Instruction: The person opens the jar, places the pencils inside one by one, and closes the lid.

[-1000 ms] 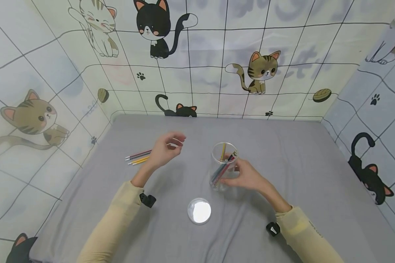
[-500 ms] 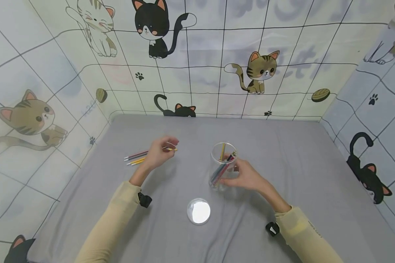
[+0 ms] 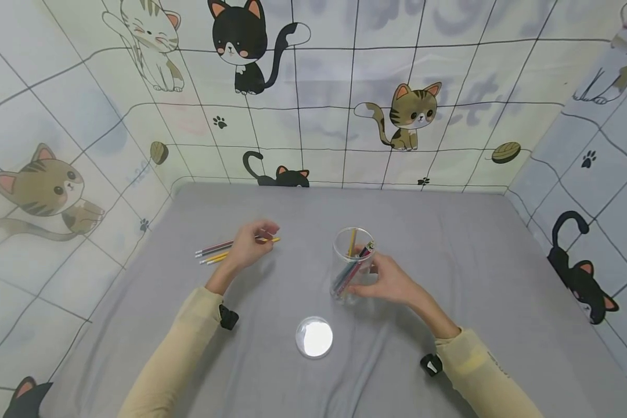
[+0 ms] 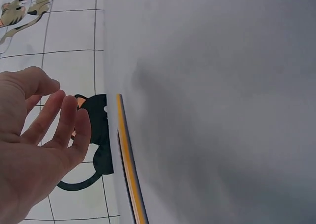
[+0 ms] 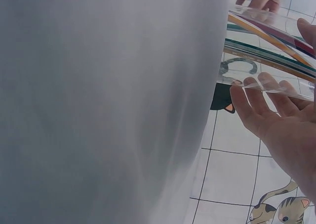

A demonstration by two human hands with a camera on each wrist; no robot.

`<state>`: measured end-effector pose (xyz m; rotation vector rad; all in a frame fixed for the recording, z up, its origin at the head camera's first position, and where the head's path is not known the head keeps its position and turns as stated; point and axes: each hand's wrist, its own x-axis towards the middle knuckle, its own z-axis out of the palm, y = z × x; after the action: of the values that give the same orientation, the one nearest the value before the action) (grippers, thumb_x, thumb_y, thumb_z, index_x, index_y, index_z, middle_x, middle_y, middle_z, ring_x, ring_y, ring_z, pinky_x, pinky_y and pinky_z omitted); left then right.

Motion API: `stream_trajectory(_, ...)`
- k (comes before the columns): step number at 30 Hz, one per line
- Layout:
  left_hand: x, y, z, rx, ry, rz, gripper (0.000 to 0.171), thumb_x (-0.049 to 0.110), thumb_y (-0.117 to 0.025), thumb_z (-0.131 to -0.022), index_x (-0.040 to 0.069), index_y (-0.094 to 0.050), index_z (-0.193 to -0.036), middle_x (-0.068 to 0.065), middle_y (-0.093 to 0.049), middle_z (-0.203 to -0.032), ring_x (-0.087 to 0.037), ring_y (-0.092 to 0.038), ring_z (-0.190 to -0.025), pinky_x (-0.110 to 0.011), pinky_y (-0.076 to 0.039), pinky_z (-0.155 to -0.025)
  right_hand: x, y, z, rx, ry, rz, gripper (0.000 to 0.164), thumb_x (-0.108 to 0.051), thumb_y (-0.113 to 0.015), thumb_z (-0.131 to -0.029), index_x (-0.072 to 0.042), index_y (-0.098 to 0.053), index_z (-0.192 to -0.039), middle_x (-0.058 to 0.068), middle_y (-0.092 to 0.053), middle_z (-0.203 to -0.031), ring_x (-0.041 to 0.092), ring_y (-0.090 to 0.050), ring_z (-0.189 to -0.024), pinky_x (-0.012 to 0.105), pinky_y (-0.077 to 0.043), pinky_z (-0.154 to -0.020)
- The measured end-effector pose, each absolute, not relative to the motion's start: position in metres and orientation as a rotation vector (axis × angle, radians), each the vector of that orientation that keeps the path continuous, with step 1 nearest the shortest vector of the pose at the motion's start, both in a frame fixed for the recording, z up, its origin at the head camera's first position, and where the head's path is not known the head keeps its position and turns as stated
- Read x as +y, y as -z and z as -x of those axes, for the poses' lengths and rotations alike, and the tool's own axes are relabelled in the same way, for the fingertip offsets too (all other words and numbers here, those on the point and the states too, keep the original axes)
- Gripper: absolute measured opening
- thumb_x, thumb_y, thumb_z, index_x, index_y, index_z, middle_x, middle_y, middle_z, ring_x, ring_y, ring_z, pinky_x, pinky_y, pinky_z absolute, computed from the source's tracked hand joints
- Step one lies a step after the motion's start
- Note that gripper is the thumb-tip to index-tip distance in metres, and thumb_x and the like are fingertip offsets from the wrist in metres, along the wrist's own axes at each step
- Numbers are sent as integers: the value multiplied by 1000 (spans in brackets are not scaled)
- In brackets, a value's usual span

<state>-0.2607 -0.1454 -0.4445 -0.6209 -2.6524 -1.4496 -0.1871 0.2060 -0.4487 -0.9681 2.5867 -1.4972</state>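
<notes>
On the grey cloth at the left, several pencils [image 3: 218, 249] lie side by side, yellow and dark ones, with white-tipped ends pointing left. My left hand [image 3: 249, 244] hovers over their other ends, and a yellow pencil tip [image 3: 275, 239] shows past its fingers. In the left wrist view, the fingers [image 4: 81, 130] are loosely bent with nothing between them, beside the yellow pencil [image 4: 127, 155]. My right hand [image 3: 388, 280] grips a clear jar [image 3: 339, 270] from its right side, thumb and fingers around the wall. Several coloured pencils [image 5: 269, 56] lean inside the upright jar.
A round clear lid [image 3: 314, 337], bright with glare, lies on the cloth in front of the jar. Grey cloth [image 3: 439, 232] covers the table. A cat-print curtain [image 3: 324, 128] stands behind and along both sides.
My left hand has moved left and slightly down over the loose pencils, so that a yellow tip shows past its fingers. My right hand keeps its grip on the jar.
</notes>
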Motion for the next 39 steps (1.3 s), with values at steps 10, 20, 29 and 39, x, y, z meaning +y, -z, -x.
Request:
stream_trajectory(10,-154,459,271,-2723,1391,576,37,-12,-62,-84,-7,-63,-120,-23,-63,-116,-34,-61,-103,-49,-52,-89,204,449,185,2596,1510,960,69,-13,-89,-73,0,-58,-132,11,-66,-122,18,-62,-98,41,-54,-83)
stream_trajectory(20,-152,464,277,-2782,1290,527,35,-11,-63,-84,-4,-65,-118,-19,-64,-113,-33,-61,-103,-47,-53,-84,203,447,185,2586,1500,940,65,-15,-88,-74,0,-58,-131,12,-65,-123,20,-62,-100,41,-54,-85)
stream_trajectory(29,-148,465,278,-2864,1147,515,33,-9,-64,-85,-3,-64,-118,-18,-65,-111,-34,-61,-105,-47,-51,-88,204,447,185,2596,1490,927,66,-17,-88,-75,-1,-58,-131,10,-65,-121,19,-62,-100,40,-54,-86)
stream_trajectory(39,-145,471,284,-2906,947,608,27,-10,-64,-83,-1,-67,-108,-14,-67,-97,-30,-63,-91,-45,-52,-80,206,448,185,2598,1491,926,68,-16,-88,-74,0,-56,-133,11,-65,-121,20,-62,-101,40,-54,-85)
